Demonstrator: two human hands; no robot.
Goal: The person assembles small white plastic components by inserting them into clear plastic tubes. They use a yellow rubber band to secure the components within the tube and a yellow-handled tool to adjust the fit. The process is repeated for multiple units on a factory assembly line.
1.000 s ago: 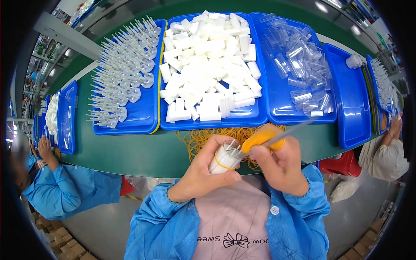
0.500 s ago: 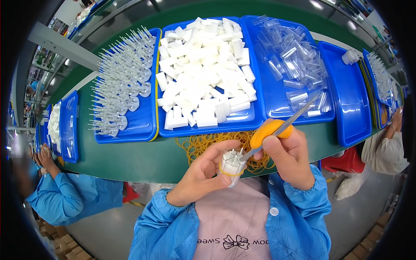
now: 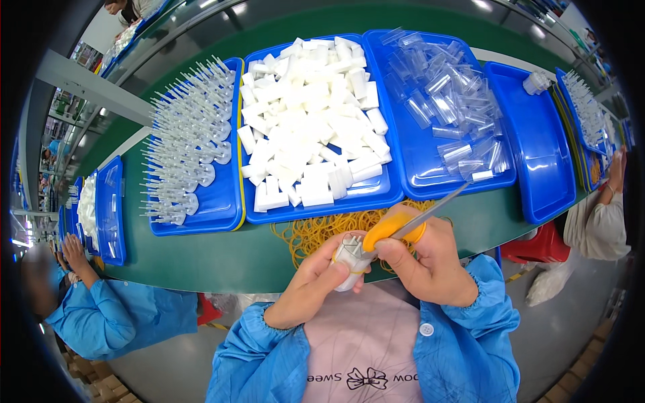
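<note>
Bundle (image 3: pixel 351 258) sits in left hand (image 3: pixel 314 287) grip, right hand (image 3: pixel 430 258) touching its top.

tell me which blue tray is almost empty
The blue tray on the far right, beside the tray of clear tubes; it holds one small white piece, while the others are filled.

Four blue plastic trays sit side by side along the green table (image 3: pixel 201 258). The leftmost tray (image 3: pixel 225 201) holds clear plastic spiked pieces (image 3: pixel 181 158); the next tray (image 3: pixel 376 195) holds white plastic blocks (image 3: pixel 309 121); the third tray (image 3: pixel 430 178) holds clear plastic sleeves (image 3: pixel 447 101); the rightmost tray (image 3: pixel 537 154) holds one white cap (image 3: pixel 535 82) at its far end. Before the middle trays lies a heap of yellow rubber bands (image 3: pixel 316 232).
</note>
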